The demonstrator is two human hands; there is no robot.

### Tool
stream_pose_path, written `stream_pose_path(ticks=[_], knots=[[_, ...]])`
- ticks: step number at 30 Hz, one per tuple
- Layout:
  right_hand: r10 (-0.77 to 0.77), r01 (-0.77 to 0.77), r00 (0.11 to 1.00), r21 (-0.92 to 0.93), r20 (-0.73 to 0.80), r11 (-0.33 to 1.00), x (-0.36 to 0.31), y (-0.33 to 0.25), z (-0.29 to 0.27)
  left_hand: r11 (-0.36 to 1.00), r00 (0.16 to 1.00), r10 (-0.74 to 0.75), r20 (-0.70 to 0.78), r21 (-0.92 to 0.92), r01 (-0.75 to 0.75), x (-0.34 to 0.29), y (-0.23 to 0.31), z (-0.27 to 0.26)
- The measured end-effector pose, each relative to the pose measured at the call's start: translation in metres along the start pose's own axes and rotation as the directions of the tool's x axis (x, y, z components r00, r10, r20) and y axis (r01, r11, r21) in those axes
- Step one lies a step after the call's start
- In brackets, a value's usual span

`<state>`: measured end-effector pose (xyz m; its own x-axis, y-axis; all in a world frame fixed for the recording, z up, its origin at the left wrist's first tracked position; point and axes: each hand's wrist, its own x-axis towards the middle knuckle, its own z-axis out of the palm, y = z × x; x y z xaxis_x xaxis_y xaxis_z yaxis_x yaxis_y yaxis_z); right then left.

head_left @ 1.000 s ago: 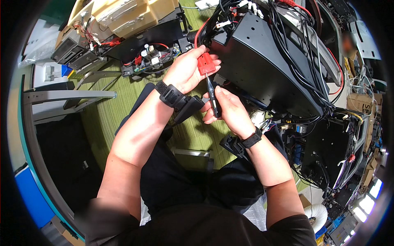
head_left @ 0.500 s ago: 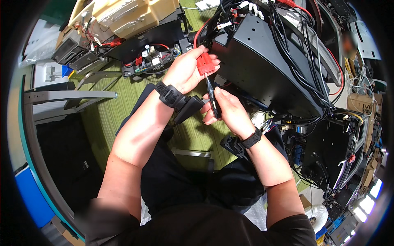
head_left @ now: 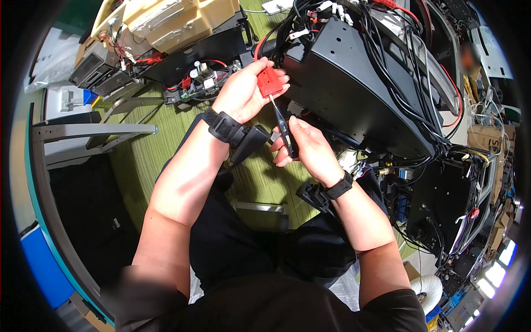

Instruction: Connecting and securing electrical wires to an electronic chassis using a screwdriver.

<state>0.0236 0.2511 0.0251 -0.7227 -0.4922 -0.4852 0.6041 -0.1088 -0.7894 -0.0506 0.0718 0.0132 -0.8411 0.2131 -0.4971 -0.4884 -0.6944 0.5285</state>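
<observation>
A red block-shaped cable connector [head_left: 269, 83] lies across the palm and fingers of my left hand [head_left: 248, 95], with the thumb along its upper side. A red cable [head_left: 260, 48] runs up from its far end. My right hand [head_left: 307, 143] is closed around a slim black-handled screwdriver [head_left: 284, 130], gripped between thumb and fingers. Its thin pale shaft points up at the near end of the connector. The tip meets that end, but how far inside it sits is hidden. Black straps with attached black pieces are on both my wrists.
A large black metal housing [head_left: 348, 83] stands just right of my hands, with black cable bundles [head_left: 395, 72] draped over it. Small electronic parts [head_left: 206, 77] sit on a unit to the left, near beige plastic pieces [head_left: 166, 25]. A grey metal frame [head_left: 94, 130] juts in at left.
My left hand and the connector have shifted slightly left and up. More of the screwdriver's pale shaft shows between connector and handle. My right hand is nearly still.
</observation>
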Motion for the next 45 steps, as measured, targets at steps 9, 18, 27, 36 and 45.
stream_pose_path(ticks=[9,18,27,36,45], knots=[[-0.012,0.013,0.999,0.029,-0.036,1.000,-0.002,-0.007,0.002,1.000,1.000,0.009,-0.010,-0.009,-0.010,-0.001,0.002,-0.001],[-0.001,0.004,0.999,0.067,-0.042,0.998,0.000,-0.003,-0.001,0.999,0.998,-0.008,-0.056,0.044,0.010,-0.004,-0.002,0.006],[0.016,-0.016,0.998,0.001,-0.058,1.000,-0.001,-0.006,0.000,0.999,0.999,-0.009,-0.052,0.043,0.011,-0.004,-0.001,0.007],[-0.019,0.022,0.997,0.038,-0.070,0.999,0.001,-0.003,-0.002,0.998,0.998,-0.004,-0.058,0.062,0.007,-0.004,-0.002,0.008],[-0.005,0.006,0.998,0.013,-0.059,1.000,0.000,-0.004,-0.002,0.997,0.998,0.001,-0.061,0.071,0.004,-0.005,-0.003,0.009]])
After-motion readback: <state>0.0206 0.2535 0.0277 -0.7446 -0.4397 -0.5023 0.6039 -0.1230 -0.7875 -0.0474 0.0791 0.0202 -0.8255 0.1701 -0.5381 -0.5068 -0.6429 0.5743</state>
